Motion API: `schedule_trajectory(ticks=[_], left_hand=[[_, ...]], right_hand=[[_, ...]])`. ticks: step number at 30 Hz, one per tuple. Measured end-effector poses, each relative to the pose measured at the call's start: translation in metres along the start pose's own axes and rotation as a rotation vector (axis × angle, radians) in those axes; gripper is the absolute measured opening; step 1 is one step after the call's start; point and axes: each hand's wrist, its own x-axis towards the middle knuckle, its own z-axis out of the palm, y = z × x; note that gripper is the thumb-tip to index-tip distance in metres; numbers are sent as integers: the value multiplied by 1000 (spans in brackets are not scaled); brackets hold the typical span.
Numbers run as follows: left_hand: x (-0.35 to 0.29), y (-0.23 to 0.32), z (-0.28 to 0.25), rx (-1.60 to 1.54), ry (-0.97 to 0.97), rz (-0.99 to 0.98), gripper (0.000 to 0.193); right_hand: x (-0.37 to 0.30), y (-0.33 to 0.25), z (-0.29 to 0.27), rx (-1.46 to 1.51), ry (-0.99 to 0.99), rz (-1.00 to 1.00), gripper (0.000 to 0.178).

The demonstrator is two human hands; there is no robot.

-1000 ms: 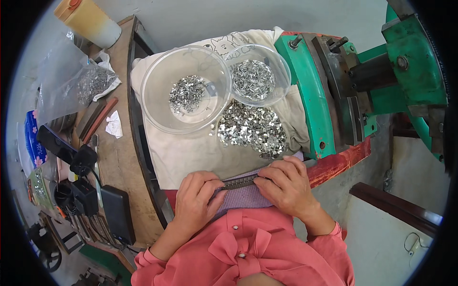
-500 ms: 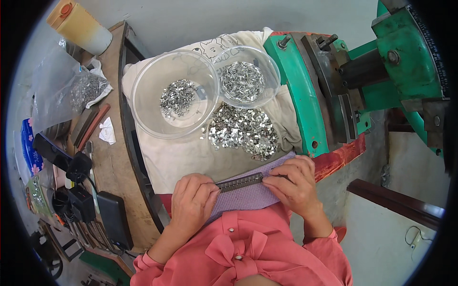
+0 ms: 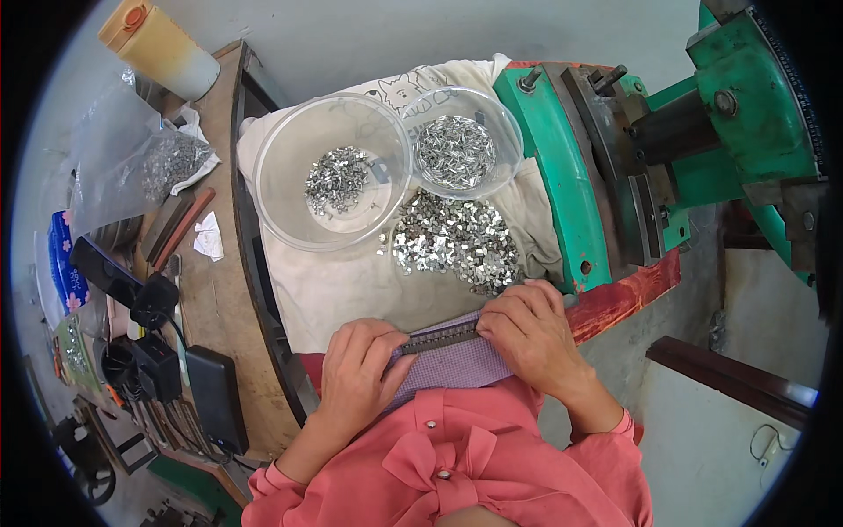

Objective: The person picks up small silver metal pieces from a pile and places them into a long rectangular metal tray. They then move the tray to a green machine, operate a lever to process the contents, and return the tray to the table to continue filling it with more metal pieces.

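Observation:
Between my two hands lies a narrow dark metal strip (image 3: 442,337) with a row of small slots, resting over a purple checked cloth (image 3: 457,365). My left hand (image 3: 358,362) pinches its left end with thumb and fingers. At the other end, my right hand (image 3: 530,337) grips the strip with bent fingers. Just beyond the hands, a heap of small flat shiny metal pieces (image 3: 457,241) is spread on a beige cloth (image 3: 325,294). Behind the heap stand a large clear tub (image 3: 268,206) with small metal bits and a smaller clear bowl (image 3: 514,149) of thin metal pins.
A green press (image 3: 562,189) with a dark metal bed stands at the right. On the left, a wooden bench (image 3: 219,325) carries a yellowish bottle (image 3: 171,57), a plastic bag of metal parts (image 3: 171,162), a reddish bar (image 3: 186,227) and a black box-shaped device (image 3: 215,400).
The whole view has shifted slightly. My right hand has moved inward over the strip's right end, its fingers more curled. My left hand still holds the other end.

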Motion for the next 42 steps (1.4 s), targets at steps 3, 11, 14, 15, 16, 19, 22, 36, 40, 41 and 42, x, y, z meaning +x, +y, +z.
schedule_trajectory(ticks=[3,11,14,15,16,19,22,36,40,41,42], left_hand=[[0,-1,0,2,5,4,39],[-3,-4,2,9,33,45,41],[-5,-6,4,21,32,48,42],[-6,-7,4,24,34,46,42],[-7,-8,5,27,36,44,41],[-10,-11,6,23,50,45,41],[-9,-12,8,14,59,39,38],[-11,-11,8,3,61,23,39],[-12,-11,7,1,64,18,38],[-12,-12,7,0,64,17,38],[-13,-13,7,5,62,18,38]], right_hand=[[-1,-1,-3,-80,13,-51,16],[7,-4,-8,-200,-51,-142,19],[5,1,-10,-138,-49,-132,19],[4,2,-11,-115,-39,-126,18],[3,3,-13,-92,-28,-120,17],[-5,8,-16,-51,67,-36,16],[-10,12,-17,-34,164,38,18],[-29,3,4,-27,216,-19,26],[-32,4,2,-15,241,29,33],[-31,2,2,-25,220,59,35],[-28,0,1,-36,199,90,37]])
